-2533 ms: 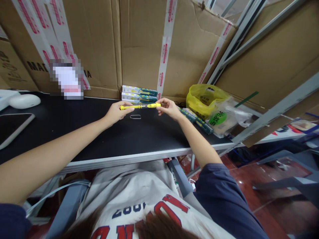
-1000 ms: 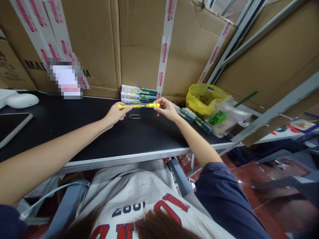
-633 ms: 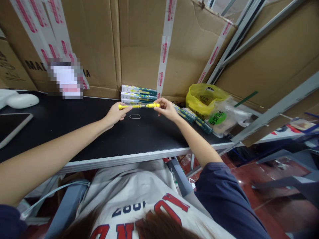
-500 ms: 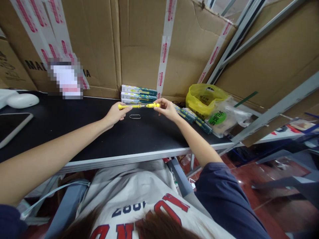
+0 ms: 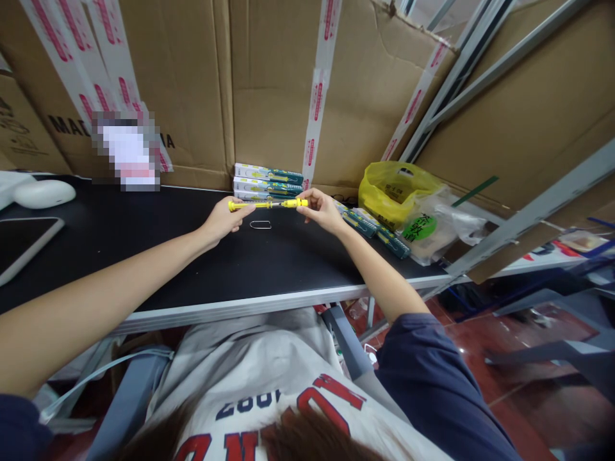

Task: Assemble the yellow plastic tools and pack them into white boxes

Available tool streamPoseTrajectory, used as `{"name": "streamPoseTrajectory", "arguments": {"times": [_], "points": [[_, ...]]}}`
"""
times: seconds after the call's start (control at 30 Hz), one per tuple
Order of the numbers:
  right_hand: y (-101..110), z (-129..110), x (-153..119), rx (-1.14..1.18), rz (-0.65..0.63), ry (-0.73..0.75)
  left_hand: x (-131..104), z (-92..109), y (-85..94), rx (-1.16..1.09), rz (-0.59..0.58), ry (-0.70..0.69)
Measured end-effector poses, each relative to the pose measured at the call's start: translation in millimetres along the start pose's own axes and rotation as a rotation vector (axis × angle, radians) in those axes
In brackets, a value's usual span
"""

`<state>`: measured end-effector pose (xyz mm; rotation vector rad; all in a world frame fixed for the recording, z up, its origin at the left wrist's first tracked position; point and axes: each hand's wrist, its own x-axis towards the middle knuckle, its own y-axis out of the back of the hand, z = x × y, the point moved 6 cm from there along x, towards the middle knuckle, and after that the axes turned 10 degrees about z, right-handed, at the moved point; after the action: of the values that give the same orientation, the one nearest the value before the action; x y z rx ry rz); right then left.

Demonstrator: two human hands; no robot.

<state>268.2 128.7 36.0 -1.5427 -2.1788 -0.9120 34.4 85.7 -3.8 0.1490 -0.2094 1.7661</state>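
A slim yellow tool (image 5: 262, 205) with a thin metal middle part is held level above the black table. My left hand (image 5: 225, 219) is closed around its left end. The fingers of my right hand (image 5: 323, 210) pinch the yellow piece (image 5: 294, 203) at its right end. Just below the tool, a bent metal wire loop (image 5: 260, 225) lies on the table (image 5: 269, 262). Several green-and-white boxes (image 5: 268, 182) are stacked behind my hands. More such boxes (image 5: 379, 232) lie to the right of my right hand, partly hidden by it.
A yellow plastic bag (image 5: 391, 195) and a clear bag (image 5: 425, 234) sit at the right end of the table. At the left are a white mouse (image 5: 45, 193) and a tablet-like device (image 5: 24, 246). Large cardboard (image 5: 273, 83) stands behind, with metal framing (image 5: 475, 70) at the right.
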Motion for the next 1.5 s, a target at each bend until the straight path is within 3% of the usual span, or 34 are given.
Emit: {"name": "streamPoseTrajectory", "arguments": {"times": [0.5, 1.17, 1.5], "points": [[2.6, -2.4, -0.9, -0.039, 0.023, -0.013, -0.9, 1.0, 0.0, 0.008, -0.003, 0.003], [-3.7, -0.4, -0.6, 0.021, -0.05, -0.005, -2.1, 1.0, -0.2, -0.001, 0.003, 0.022], [4.5, -0.2, 0.0, -0.085, 0.043, 0.007, -1.0, 0.5, -0.3, -0.01, -0.007, 0.004]]}}
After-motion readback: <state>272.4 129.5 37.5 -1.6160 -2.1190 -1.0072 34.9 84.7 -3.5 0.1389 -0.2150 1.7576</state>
